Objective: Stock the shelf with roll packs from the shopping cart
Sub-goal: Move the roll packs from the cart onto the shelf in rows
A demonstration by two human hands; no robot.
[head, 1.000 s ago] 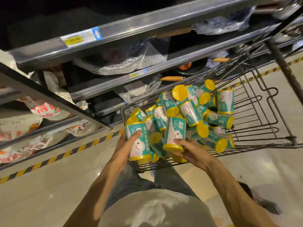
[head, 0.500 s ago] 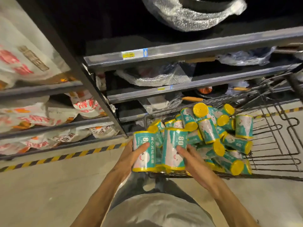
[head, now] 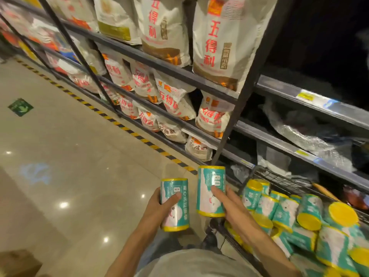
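Observation:
My left hand (head: 159, 206) grips one teal and white roll pack (head: 176, 212) with yellow ends, held upright above the floor. My right hand (head: 229, 206) grips a second roll pack (head: 207, 194), also upright, a little higher and just to the right. Both packs are out of the wire shopping cart (head: 279, 179), which stands at the lower right and holds several more roll packs (head: 289, 212) in a loose heap. The shelf (head: 163, 65) ahead runs across the view on dark metal levels.
White flour bags with red lettering (head: 215, 43) fill the shelf levels on the left. Plastic-wrapped goods (head: 303, 132) lie on the darker shelves at the right. A black upright post (head: 239, 100) divides them. Yellow-black floor tape (head: 123, 127) runs along the shelf base. A brown box (head: 18, 262) sits lower left.
Both hands have lifted their roll packs out of the cart and moved them left. My view has swung left and up toward the flour-bag shelves.

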